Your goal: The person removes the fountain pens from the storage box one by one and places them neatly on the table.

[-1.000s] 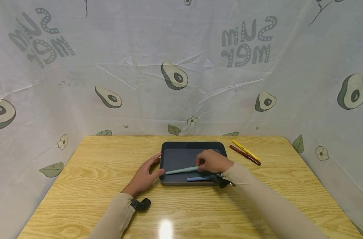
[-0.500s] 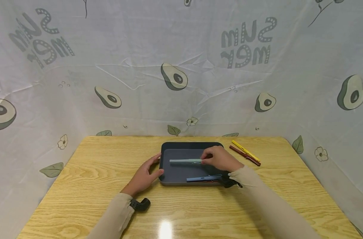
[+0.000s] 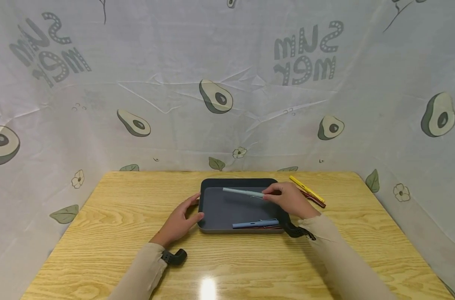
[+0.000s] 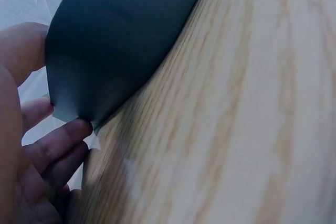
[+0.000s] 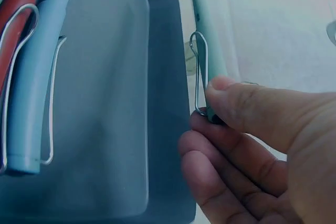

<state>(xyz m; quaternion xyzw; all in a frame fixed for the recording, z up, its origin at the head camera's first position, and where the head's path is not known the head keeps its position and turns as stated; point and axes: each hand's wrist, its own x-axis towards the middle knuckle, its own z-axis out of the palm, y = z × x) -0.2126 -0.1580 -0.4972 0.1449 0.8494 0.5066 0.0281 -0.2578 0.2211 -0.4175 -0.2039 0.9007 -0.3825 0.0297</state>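
The right hand (image 3: 289,200) pinches the green pen (image 3: 243,192) by 1 end above the far half of the tray (image 3: 227,209); the left hand (image 3: 179,220), fingers spread, touches its left side. Inside the tray's near wall lie a blue pen (image 3: 250,224) and a red pen (image 5: 20,9); right of the tray, a yellow pen (image 3: 307,188).
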